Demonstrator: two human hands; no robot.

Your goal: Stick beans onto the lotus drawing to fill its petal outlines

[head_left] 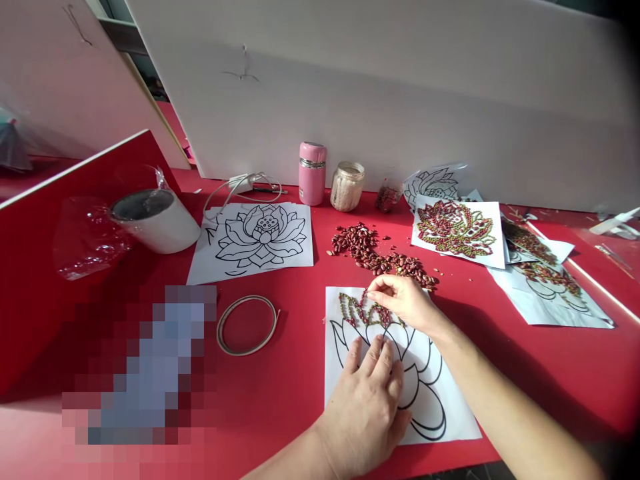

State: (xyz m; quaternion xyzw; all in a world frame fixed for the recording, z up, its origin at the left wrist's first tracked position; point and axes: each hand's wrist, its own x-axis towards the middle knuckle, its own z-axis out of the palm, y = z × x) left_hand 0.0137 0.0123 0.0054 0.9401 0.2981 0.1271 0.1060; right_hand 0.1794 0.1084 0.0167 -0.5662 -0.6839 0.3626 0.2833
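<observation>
A sheet of paper [450, 413] with a black-outlined lotus drawing lies in front of me. My left hand [367, 393] rests flat on it, fingers stretched out over the petals. Near the sheet's top edge, my right hand [405, 303] has thumb and forefinger pinched together at a petal tip; whatever is between them is too small to make out. Rows of red and green beans [350, 313] follow the upper petal outlines beside those fingertips. Just beyond the sheet spreads a loose pile of red beans [360, 243], with some green ones among them.
Left stand a stack of lotus drawings [295, 257], a coiled ring [220, 333] and a white roll [175, 227]. Behind are a pink flask [313, 180] and a jar [348, 187]. Bean-covered pictures [457, 230] lie right. A blurred patch [155, 367] covers something at lower left.
</observation>
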